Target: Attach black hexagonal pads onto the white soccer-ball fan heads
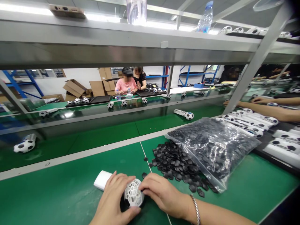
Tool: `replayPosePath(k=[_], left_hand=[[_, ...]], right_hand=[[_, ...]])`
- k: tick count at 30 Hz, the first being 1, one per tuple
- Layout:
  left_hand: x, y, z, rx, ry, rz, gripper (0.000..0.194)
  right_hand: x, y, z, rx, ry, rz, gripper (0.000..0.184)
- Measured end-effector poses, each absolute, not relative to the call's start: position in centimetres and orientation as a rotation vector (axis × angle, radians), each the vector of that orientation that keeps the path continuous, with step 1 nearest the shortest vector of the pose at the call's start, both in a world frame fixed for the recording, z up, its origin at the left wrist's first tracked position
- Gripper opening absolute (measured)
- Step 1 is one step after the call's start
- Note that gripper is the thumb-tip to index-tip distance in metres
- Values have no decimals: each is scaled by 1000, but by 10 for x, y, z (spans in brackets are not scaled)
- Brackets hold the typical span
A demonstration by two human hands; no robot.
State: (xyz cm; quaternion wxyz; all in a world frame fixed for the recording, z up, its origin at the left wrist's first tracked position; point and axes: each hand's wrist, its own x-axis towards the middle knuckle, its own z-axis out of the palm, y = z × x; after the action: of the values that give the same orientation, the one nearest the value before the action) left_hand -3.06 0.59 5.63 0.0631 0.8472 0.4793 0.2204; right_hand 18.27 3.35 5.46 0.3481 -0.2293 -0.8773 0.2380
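A football-shaped handheld fan (134,193) with a white openwork grille lies low in the view, and its white handle (102,180) points to the left. My left hand (116,198) is wrapped round the ball from the left, fingers over the top and thumb below. At the ball's right edge my right hand (165,194) is closed in a pinch; a small dark piece shows at its fingertips, mostly hidden. Just beyond that hand spreads a pile of loose black pentagon pieces (175,162). A clear plastic bag (215,147) full of the same pieces lies against the pile.
Across the far side runs a green conveyor belt (117,129) behind a metal rail, carrying a football fan (188,115) and another (24,145). Trays of finished-looking fans (284,147) stand at right, near another person's arms (269,109). A metal shelf (140,51) crosses overhead.
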Motion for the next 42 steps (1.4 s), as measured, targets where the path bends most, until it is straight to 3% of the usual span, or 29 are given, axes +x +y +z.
replayPosePath(k=[14,42], left_hand=[[-32,6,51,2569,1433,696,55],[-34,2,53,2494,1409,513,56]], right_hand=[[180,32,55,-559,-2277,554,11],[181,33,62,-596,-2174,775,9]])
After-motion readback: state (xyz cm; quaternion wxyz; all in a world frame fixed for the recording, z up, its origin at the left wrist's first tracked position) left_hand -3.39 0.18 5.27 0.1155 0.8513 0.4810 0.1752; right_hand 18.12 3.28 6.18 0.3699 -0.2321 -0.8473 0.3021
